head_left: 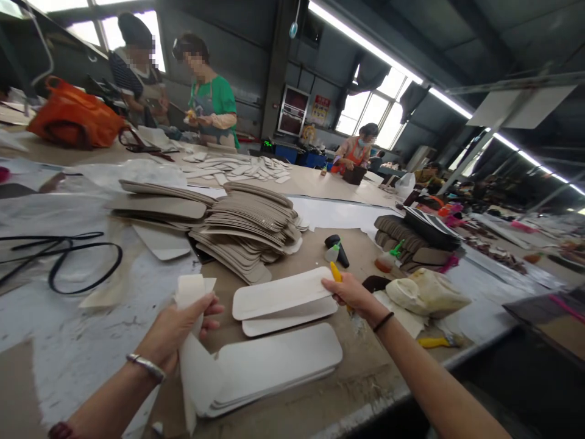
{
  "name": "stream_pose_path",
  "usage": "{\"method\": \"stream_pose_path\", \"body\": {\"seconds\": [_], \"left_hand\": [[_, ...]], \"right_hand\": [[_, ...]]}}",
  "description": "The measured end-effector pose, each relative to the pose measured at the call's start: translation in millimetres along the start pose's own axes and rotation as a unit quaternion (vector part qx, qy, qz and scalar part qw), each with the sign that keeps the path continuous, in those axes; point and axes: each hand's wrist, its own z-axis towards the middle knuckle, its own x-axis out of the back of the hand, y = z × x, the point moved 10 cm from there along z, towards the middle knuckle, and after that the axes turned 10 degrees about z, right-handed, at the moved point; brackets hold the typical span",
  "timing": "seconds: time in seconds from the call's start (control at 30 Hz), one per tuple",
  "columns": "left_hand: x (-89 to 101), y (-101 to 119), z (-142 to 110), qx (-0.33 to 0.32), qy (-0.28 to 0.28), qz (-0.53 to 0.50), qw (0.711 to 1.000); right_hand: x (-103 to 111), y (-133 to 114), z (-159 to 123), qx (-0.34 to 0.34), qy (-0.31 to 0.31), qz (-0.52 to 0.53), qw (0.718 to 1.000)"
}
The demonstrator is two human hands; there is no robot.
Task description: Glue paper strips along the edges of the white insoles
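My left hand [189,323] is closed on a white strip of sheet material [189,289], whose lower part hangs over the left end of a stack of white rounded panels [283,363]. My right hand [350,291] is closed round a yellow handle [336,272], probably a brush's; its lower end is mostly hidden. The same hand's thumb and fingers meet the right end of a white rounded panel [278,294]. That panel lies tilted over another white panel [292,316], beyond the stack.
Behind are piles of grey-brown panels [251,222] and a darker stack [411,244]. Small bottles [388,259], a crumpled cream bag [425,292] and a yellow-handled brush [439,341] lie to the right. A black cord [86,262] lies left. Co-workers [212,103] stand across the table.
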Motion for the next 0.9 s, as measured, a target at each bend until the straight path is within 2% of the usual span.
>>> {"method": "stream_pose_path", "body": {"seconds": [0.1,0.2,0.3,0.47,0.53,0.57,0.6,0.63,0.7,0.77,0.83,0.9], "left_hand": [[2.4,-10,2,0.008,0.001,0.009,1.000],[5.3,-22,1,0.017,-0.006,0.009,1.000],[5.3,-30,1,0.014,-0.025,0.006,1.000],[6.1,-31,-7,0.005,-0.044,0.039,0.998],[7.1,-27,-18,-0.003,-0.049,0.067,0.997],[7.5,-26,-26,0.003,-0.052,0.072,0.996],[6.8,-27,-34,0.018,-0.059,0.068,0.996],[4.7,-30,-43,0.036,-0.073,0.056,0.995],[-3.4,-36,-61,0.068,-0.113,0.030,0.991],[-7.4,-40,-70,0.062,-0.129,0.038,0.989],[0.4,-40,-67,0.022,-0.083,0.120,0.989],[11.2,-37,-59,-0.028,-0.007,0.257,0.966]], "right_hand": [[-1,14,7,-0.030,-0.017,-0.084,0.996],[5,23,11,-0.040,-0.005,-0.159,0.986],[14,26,15,-0.039,0.023,-0.258,0.965],[31,12,5,-0.022,0.107,-0.408,0.906],[27,-2,-9,0.003,0.120,-0.456,0.882],[21,-11,-17,0.029,0.117,-0.462,0.879],[11,-21,-28,0.064,0.107,-0.446,0.886],[0,-31,-39,0.102,0.093,-0.402,0.905],[-21,-49,-63,0.155,0.055,-0.249,0.954],[-39,-60,-83,0.173,0.027,-0.115,0.978],[-55,-68,-96,0.192,0.021,-0.095,0.977],[-73,-68,-101,0.207,0.025,-0.182,0.961]]}}
